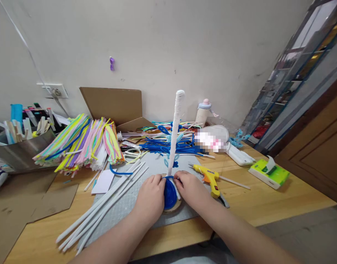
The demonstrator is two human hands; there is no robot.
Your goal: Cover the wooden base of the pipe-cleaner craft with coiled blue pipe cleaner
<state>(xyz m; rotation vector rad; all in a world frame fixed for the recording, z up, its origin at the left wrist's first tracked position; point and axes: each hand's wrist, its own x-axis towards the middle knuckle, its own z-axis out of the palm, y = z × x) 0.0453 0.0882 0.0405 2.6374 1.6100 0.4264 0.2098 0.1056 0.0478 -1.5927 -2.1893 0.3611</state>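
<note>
A round base [172, 210] with a tan rim stands on the grey cutting mat, its top covered by a coiled blue disc [170, 194]. From its far side rises a tall upright post [176, 135] wrapped in white pipe cleaner. A short strip of blue pipe cleaner [168, 177] crosses the foot of the post. At the strip's left end my left hand [151, 192] is closed, thumb and fingers pinched together. My right hand [191, 187] pinches at its right end, beside a short white piece [178, 193]. Fingertips partly hide the grip. Blue looped flowers [164, 129] show behind the post.
A yellow glue gun [209, 179] lies just right of my right hand. White pipe cleaners [102, 205] spread across the grey mat [124, 205] at left. Coloured bundles [83, 141], cardboard [113, 106] and a tissue pack [268, 173] lie farther out.
</note>
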